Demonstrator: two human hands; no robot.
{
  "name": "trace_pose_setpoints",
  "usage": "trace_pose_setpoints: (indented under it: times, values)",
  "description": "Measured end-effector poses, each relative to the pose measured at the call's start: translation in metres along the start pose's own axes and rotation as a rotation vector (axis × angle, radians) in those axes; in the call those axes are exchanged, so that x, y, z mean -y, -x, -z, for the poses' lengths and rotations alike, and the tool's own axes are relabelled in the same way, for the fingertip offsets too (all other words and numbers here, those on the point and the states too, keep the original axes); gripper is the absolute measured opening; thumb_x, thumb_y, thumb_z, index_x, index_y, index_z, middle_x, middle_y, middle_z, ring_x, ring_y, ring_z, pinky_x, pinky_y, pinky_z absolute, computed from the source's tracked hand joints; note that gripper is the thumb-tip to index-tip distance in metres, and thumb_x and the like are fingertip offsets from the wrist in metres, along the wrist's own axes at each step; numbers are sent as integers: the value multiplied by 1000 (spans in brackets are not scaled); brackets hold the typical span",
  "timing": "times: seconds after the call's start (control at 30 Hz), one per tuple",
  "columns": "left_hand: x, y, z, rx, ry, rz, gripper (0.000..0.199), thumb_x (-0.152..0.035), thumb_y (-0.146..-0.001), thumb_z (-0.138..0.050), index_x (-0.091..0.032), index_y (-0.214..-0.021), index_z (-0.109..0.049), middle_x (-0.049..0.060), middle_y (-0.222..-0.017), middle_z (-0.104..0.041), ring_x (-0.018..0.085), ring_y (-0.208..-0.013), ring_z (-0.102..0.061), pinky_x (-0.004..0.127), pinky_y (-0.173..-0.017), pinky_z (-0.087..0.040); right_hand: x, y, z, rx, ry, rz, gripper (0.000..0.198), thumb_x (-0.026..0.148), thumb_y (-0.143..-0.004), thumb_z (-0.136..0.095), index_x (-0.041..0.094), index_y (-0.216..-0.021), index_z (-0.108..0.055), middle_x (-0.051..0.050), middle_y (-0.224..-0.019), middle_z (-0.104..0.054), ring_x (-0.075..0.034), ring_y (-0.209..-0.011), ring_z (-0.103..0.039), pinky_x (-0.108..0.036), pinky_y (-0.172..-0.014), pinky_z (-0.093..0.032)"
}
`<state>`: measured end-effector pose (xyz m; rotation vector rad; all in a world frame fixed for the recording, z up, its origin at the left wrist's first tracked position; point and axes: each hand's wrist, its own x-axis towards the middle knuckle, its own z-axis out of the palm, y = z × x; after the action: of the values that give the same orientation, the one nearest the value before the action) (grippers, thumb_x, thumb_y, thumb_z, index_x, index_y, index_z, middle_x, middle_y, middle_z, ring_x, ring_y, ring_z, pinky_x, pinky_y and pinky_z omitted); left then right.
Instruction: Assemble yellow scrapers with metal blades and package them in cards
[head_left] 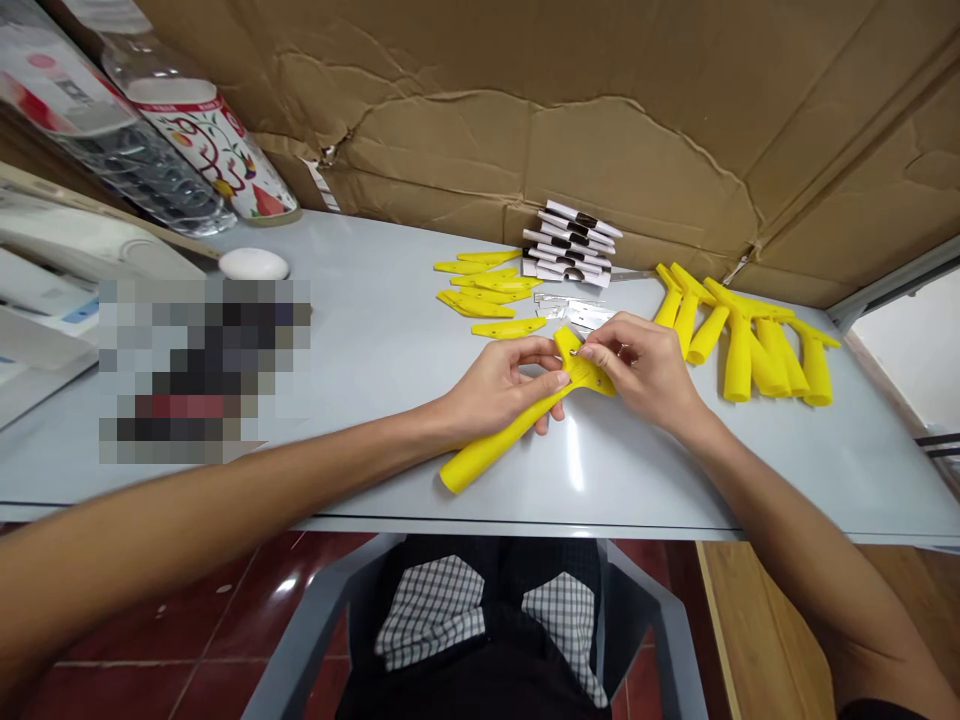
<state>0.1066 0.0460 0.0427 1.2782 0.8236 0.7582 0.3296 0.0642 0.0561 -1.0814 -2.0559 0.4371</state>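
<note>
A yellow plastic scraper handle [495, 450] lies slantwise in my left hand [510, 385], its round open end toward the table's front edge and its wide head pointing away. My left fingers wrap around it just below the head. My right hand [637, 365] is closed in a pinch at the head; whatever small thing the fingertips hold is too hidden to name. A metal fastener shows in the head beside the right fingers. Just beyond the hands lie several thin metal blades [574, 308] and several flat yellow strips with holes [508, 328].
More yellow scraper handles [739, 360] stand in a row at the right. White-and-black folded sleeves [570, 245] are stacked at the back by the cardboard wall [465, 110]. Plastic bottles [217, 150], a white oval object [253, 264] and a blurred-out dark item [217, 370] are at the left.
</note>
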Motion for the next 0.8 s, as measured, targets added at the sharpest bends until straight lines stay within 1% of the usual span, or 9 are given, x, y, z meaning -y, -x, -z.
trace_pose_setpoints:
  times: [0.1,0.23,0.37,0.43,0.5,0.6,0.67,0.73,0.8]
  values:
    - [-2,0,0,-2,9,5,18,-29,-98,-73,-17,-106,-64,4,-80,-72,15,-55,-72,25,-46,-54,2,1,2,-2,23,35,19,33,-102,-67,22,-87,-75,-6,-87,-74,-18,-70,-62,-35,-66,-50]
    - [-3,0,0,6,22,-8,22,-32,-95,-77,-17,-107,-66,3,-80,-72,15,-57,-73,25,-48,-55,7,2,2,24,31,79,12,30,-99,-70,23,-97,-80,-6,-94,-75,-16,-66,-60,-34,-61,-51]
    - [-1,0,-1,12,1,-13,28,-35,-92,-82,-17,-106,-65,3,-80,-72,14,-56,-72,24,-47,-54,9,3,3,11,-11,59,11,28,-97,-72,23,-94,-82,-5,-92,-75,-15,-67,-61,-33,-61,-51]
    - [1,1,-2,10,-4,-19,29,-36,-92,-82,-18,-105,-64,2,-79,-72,14,-55,-71,24,-46,-55,9,2,3,18,-57,11,8,28,-94,-76,22,-91,-81,-4,-90,-73,-14,-65,-58,-33,-61,-51]
    - [2,2,-3,14,-3,-22,30,-38,-91,-83,-18,-103,-64,2,-79,-71,13,-55,-71,24,-47,-56,9,2,4,30,-122,-83,10,31,-89,-82,21,-89,-78,-3,-89,-72,-13,-64,-56,-32,-59,-50]
    - [2,3,-3,31,-3,-18,32,-41,-90,-85,-18,-100,-64,2,-78,-71,14,-55,-71,24,-46,-55,9,1,5,58,-258,-290,29,41,-79,-92,20,-87,-74,-3,-86,-71,-14,-64,-57,-32,-57,-51]
    - [1,3,-3,39,-8,-14,33,-41,-90,-86,-18,-99,-64,2,-78,-71,14,-56,-71,24,-46,-55,9,0,4,72,-326,-398,41,48,-71,-98,20,-85,-73,-2,-83,-70,-14,-64,-58,-32,-56,-50]
    - [0,3,-3,37,-9,-8,34,-41,-89,-86,-18,-99,-64,3,-78,-71,15,-57,-72,24,-45,-54,9,-1,3,75,-350,-445,47,53,-67,-100,19,-83,-72,-2,-81,-69,-14,-64,-58,-31,-54,-48]
    - [-1,3,-3,33,-3,-1,33,-40,-90,-85,-18,-100,-64,3,-79,-71,15,-57,-72,24,-44,-54,10,-2,5,84,-346,-427,47,57,-70,-98,19,-83,-74,-2,-78,-68,-14,-63,-56,-31,-54,-46]
